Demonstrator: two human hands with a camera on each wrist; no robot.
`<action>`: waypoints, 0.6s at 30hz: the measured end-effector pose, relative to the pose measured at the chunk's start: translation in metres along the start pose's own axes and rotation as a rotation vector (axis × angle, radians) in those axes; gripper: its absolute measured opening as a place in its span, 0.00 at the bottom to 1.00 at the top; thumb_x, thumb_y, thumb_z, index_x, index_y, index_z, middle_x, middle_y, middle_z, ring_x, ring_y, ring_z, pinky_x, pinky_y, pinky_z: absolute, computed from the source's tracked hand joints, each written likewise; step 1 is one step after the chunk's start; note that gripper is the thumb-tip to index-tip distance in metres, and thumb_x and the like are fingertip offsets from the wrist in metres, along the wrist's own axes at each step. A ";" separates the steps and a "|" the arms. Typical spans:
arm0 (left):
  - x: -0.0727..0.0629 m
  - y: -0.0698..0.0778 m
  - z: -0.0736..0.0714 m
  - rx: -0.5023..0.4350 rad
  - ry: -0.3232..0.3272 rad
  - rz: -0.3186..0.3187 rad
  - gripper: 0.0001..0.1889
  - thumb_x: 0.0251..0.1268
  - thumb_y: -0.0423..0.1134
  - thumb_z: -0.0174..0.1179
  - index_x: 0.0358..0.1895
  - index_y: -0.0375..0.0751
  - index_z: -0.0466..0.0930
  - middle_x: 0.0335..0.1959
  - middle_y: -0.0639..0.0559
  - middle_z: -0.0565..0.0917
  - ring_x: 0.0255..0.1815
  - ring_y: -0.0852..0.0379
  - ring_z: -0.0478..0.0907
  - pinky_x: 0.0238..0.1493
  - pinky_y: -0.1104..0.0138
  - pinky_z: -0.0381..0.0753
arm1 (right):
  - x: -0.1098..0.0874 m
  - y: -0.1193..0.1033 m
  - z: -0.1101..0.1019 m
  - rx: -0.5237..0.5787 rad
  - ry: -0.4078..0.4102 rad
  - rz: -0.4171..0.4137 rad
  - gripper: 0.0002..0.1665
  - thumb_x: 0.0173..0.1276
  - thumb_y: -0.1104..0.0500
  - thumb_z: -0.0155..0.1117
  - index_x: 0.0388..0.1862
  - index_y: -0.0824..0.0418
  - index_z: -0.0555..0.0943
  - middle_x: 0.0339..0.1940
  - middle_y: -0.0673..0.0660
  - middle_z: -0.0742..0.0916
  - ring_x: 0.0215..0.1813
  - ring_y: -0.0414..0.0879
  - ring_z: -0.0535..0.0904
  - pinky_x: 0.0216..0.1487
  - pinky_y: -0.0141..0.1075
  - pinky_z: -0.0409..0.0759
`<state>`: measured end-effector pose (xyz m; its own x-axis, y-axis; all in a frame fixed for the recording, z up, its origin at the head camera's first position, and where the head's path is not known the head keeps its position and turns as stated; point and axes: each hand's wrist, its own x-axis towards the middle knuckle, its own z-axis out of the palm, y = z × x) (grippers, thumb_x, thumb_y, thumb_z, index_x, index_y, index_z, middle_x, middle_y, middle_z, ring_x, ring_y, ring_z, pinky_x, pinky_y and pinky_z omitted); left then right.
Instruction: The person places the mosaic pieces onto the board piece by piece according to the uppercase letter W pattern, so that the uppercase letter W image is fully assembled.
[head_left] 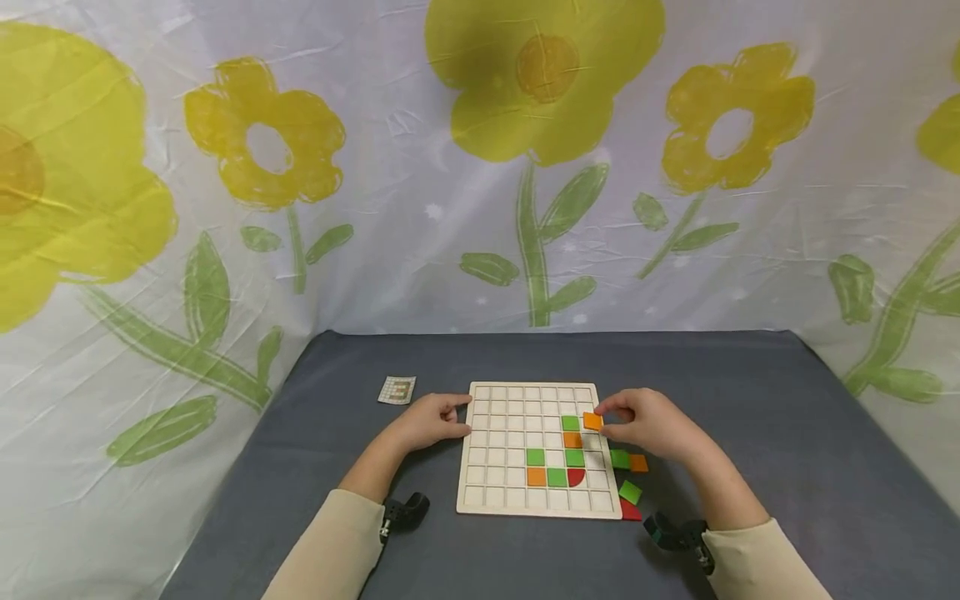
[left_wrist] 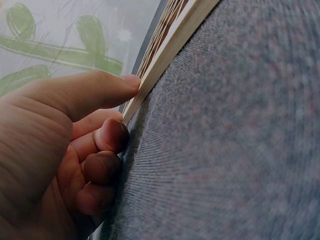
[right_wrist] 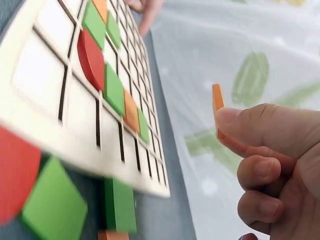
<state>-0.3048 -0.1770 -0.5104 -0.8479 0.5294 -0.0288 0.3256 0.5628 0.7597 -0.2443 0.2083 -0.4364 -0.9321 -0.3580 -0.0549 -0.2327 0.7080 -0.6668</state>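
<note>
A pale wooden grid board (head_left: 495,493) lies flat, with green tiles (head_left: 557,477), orange tiles (head_left: 536,477) and one red rounded tile (head_left: 576,477) in its cells. Thumb and fingers of my left hand (head_left: 432,418) hold the board's left edge; the left wrist view shows the thumb against the wooden rim (left_wrist: 165,56) and the other fingers curled. Between thumb and forefinger, my right hand (head_left: 651,423) pinches an orange square tile (head_left: 592,421) over the board's upper right side. That tile (right_wrist: 217,102) appears edge-on and raised in the right wrist view.
Loose pieces lie along the board's right edge: a green tile (head_left: 619,459) beside an orange tile (head_left: 638,463), another green tile (head_left: 630,492) and a red piece (head_left: 631,510). A small pattern card (head_left: 397,390) is at the left on the dark tablecloth (head_left: 360,358).
</note>
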 end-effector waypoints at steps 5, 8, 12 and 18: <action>0.001 0.000 0.001 0.008 -0.001 -0.009 0.33 0.69 0.38 0.69 0.74 0.33 0.70 0.18 0.57 0.72 0.18 0.60 0.64 0.29 0.64 0.68 | 0.011 -0.014 0.009 -0.033 -0.015 -0.032 0.13 0.66 0.60 0.75 0.49 0.58 0.89 0.23 0.51 0.66 0.27 0.45 0.61 0.31 0.40 0.63; 0.001 -0.001 0.001 0.009 0.005 -0.006 0.32 0.69 0.38 0.69 0.74 0.33 0.71 0.18 0.57 0.73 0.18 0.60 0.64 0.29 0.65 0.68 | 0.020 -0.022 0.016 -0.068 -0.024 -0.046 0.12 0.65 0.59 0.76 0.48 0.55 0.89 0.28 0.50 0.72 0.33 0.46 0.66 0.36 0.42 0.65; 0.001 -0.003 0.001 0.008 0.012 0.005 0.32 0.69 0.38 0.69 0.74 0.33 0.71 0.18 0.57 0.73 0.18 0.60 0.64 0.29 0.65 0.68 | 0.033 -0.028 0.029 -0.117 -0.048 -0.058 0.11 0.65 0.58 0.76 0.47 0.53 0.90 0.39 0.47 0.84 0.39 0.44 0.73 0.40 0.42 0.72; 0.001 -0.002 0.001 0.003 0.014 -0.002 0.33 0.69 0.39 0.69 0.74 0.34 0.71 0.18 0.57 0.73 0.18 0.60 0.64 0.29 0.64 0.68 | 0.048 -0.033 0.048 -0.199 -0.047 -0.077 0.08 0.65 0.61 0.74 0.43 0.52 0.91 0.44 0.47 0.89 0.39 0.43 0.79 0.42 0.43 0.76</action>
<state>-0.3057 -0.1767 -0.5129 -0.8541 0.5197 -0.0213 0.3253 0.5657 0.7578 -0.2679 0.1383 -0.4528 -0.8965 -0.4406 -0.0468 -0.3576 0.7819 -0.5107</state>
